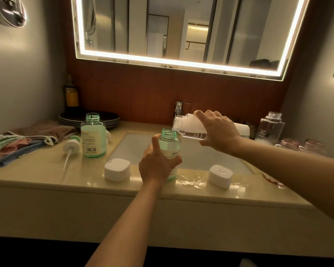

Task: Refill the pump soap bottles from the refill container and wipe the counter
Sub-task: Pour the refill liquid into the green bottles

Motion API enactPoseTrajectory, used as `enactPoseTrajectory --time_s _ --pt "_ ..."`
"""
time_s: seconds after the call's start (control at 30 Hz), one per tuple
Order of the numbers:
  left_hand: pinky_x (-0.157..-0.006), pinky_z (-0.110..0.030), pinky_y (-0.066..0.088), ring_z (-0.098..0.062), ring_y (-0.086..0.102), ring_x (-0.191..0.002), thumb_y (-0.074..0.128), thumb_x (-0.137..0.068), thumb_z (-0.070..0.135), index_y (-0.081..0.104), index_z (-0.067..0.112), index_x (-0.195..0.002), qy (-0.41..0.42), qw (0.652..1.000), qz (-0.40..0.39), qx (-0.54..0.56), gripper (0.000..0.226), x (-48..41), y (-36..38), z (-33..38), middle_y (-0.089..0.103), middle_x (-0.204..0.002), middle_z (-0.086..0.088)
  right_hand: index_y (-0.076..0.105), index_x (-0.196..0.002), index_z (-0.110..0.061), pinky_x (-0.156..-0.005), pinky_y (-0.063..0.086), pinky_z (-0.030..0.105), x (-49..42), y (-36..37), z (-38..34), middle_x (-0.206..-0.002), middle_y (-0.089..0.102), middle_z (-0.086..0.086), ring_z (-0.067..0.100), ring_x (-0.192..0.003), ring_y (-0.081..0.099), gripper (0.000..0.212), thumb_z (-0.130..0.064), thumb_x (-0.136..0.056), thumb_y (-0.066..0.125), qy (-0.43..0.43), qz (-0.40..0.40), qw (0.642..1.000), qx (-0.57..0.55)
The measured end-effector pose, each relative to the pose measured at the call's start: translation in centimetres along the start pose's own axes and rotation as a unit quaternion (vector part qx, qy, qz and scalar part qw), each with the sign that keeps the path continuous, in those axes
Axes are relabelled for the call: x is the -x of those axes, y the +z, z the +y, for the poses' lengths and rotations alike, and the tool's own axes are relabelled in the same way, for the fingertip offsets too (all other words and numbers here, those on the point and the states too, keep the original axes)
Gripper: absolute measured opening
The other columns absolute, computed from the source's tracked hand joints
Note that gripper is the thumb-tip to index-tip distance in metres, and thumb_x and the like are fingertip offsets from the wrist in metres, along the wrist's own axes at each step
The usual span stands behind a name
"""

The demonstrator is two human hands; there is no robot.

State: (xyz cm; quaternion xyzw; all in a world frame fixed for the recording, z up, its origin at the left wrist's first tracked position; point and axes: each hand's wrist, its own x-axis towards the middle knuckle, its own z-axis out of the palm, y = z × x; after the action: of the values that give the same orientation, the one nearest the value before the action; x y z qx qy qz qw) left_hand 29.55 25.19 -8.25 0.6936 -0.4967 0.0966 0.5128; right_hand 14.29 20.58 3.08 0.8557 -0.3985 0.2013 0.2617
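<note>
Two closed grips — left hand (pixel 158 166) around green soap bottle (pixel 170 144), right hand (pixel 219 130) around tilted refill container (pixel 191 126)

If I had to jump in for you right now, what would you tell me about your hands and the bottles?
Left hand: grips the green bottle, upright on the counter at the sink's front edge.
Right hand: holds the refill container tipped, mouth over that bottle's open neck.
The second green bottle stands open at left, with a pump head lying beside it.
Done: both green bottles are uncapped.
Left: finish pouring, screw the pumps back on, and wipe the wet patch with a cloth.
</note>
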Motion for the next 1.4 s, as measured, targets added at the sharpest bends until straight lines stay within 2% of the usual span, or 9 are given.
enactPoseTrajectory --time_s 0.17,0.57,0.7,0.87,1.03,1.17,1.4 --pt "-0.07 -0.028 0.043 -0.021 0.056 -0.098 0.07 -0.067 0.054 0.012 0.033 -0.115 0.003 1.0 0.004 0.001 0.079 0.03 -0.03 0.02 0.058 -0.115 -0.005 0.03 -0.136 -0.018 -0.092 0.046 0.039 -0.03 -0.03 0.02 -0.124 0.052 0.01 0.025 -0.108 0.052 0.074 -0.03 -0.076 0.072 0.001 -0.002 1.0 0.003" --pt "-0.069 -0.026 0.041 -0.02 0.055 -0.099 0.071 -0.067 0.054 0.011 0.033 -0.116 0.005 1.0 0.001 0.002 0.08 0.11 -0.08 -0.08 0.057 -0.116 -0.005 0.03 -0.136 -0.018 -0.091 0.046 0.04 -0.18 -0.27 -0.04 -0.123 0.052 0.011 0.026 -0.108 0.051 0.075 -0.03 -0.076 0.072 -0.002 -0.011 1.0 0.007" --pt "-0.069 -0.026 0.038 -0.02 0.054 -0.099 0.069 -0.068 0.056 0.016 0.03 -0.122 0.002 1.0 -0.001 -0.009 0.08 0.04 0.0 -0.11 0.057 -0.115 -0.004 0.03 -0.136 -0.018 -0.091 0.046 0.039 -0.24 -0.33 -0.03 -0.123 0.052 0.011 0.026 -0.108 0.052 0.075 -0.031 -0.076 0.072 -0.006 -0.01 1.0 0.012" --pt "-0.07 -0.028 0.042 -0.02 0.055 -0.099 0.07 -0.067 0.055 0.011 0.033 -0.116 0.0 1.0 0.0 0.0 0.079 0.06 -0.02 -0.1 0.058 -0.115 -0.005 0.03 -0.136 -0.018 -0.092 0.046 0.039 -0.3 -0.52 -0.05 -0.123 0.052 0.01 0.025 -0.108 0.052 0.074 -0.03 -0.076 0.072 -0.009 -0.011 1.0 0.012" --pt "-0.068 -0.026 0.04 -0.019 0.055 -0.098 0.07 -0.067 0.055 0.011 0.033 -0.116 -0.001 1.0 -0.002 -0.001 0.079 0.03 0.01 -0.08 0.057 -0.114 -0.004 0.03 -0.136 -0.018 -0.092 0.046 0.039 -0.32 -0.61 -0.06 -0.124 0.052 0.01 0.026 -0.108 0.051 0.074 -0.029 -0.076 0.072 -0.008 -0.014 1.0 0.015" --pt "-0.069 -0.027 0.04 -0.019 0.055 -0.098 0.07 -0.067 0.055 0.019 0.029 -0.124 0.0 1.0 0.001 -0.008 0.081 0.09 0.07 -0.16 0.057 -0.115 -0.004 0.03 -0.135 -0.018 -0.092 0.045 0.04 -0.31 -0.58 -0.07 -0.123 0.052 0.01 0.026 -0.109 0.051 0.075 -0.03 -0.075 0.073 -0.007 -0.015 1.0 0.015" --pt "-0.069 -0.027 0.041 -0.02 0.055 -0.098 0.071 -0.066 0.055 0.013 0.033 -0.117 0.001 1.0 0.003 -0.001 0.08 0.12 0.04 -0.23 0.058 -0.114 -0.004 0.03 -0.136 -0.018 -0.092 0.046 0.04 -0.35 -0.73 -0.05 -0.125 0.051 0.01 0.026 -0.11 0.051 0.075 -0.03 -0.076 0.073 -0.009 -0.016 1.0 0.02"
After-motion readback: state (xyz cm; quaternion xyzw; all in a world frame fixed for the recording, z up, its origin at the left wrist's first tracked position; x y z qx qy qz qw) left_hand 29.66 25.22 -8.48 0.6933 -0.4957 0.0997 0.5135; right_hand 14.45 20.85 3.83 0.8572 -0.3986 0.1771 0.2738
